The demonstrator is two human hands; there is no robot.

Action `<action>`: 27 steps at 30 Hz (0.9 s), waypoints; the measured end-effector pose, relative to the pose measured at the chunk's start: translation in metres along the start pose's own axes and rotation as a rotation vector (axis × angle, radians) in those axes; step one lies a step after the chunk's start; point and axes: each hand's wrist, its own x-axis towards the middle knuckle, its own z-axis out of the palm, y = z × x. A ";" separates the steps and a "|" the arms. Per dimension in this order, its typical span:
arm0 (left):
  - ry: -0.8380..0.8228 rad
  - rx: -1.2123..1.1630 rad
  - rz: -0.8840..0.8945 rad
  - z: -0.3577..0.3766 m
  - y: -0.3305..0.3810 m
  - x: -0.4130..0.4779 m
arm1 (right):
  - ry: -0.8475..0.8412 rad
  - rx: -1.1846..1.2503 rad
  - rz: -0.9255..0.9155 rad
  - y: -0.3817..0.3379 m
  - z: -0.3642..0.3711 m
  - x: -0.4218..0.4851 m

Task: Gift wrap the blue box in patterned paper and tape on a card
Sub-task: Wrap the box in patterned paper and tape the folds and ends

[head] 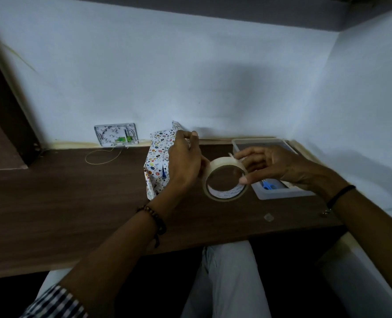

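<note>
The box wrapped in white patterned paper [158, 159] lies on the dark wooden desk [75, 203], its far end flap sticking up. A roll of clear tape [224, 180] is held above the desk between both hands. My left hand [185, 159] grips the roll's left side, in front of the wrapped box. My right hand [275, 166] holds the roll's right side, thumb on the rim and fingers pinching the loose tape end at the top. No card is visible.
A clear plastic tray [275, 193] with blue-handled scissors [268, 185] sits at the right. A wall socket plate [115, 134] and thin wire [98, 157] lie at the back left. Walls close in behind and right. My knees are under the desk edge.
</note>
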 end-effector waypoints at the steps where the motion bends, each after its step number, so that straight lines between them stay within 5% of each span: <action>1: -0.022 -0.026 -0.044 0.001 0.001 -0.001 | 0.023 -0.036 0.014 0.001 -0.006 -0.003; 13: -0.258 -0.126 -0.151 0.022 -0.002 -0.022 | 0.570 -0.621 0.163 0.068 -0.058 0.018; 27: -0.349 -0.135 -0.170 0.018 -0.023 -0.033 | 0.559 -0.857 0.152 0.141 -0.040 0.047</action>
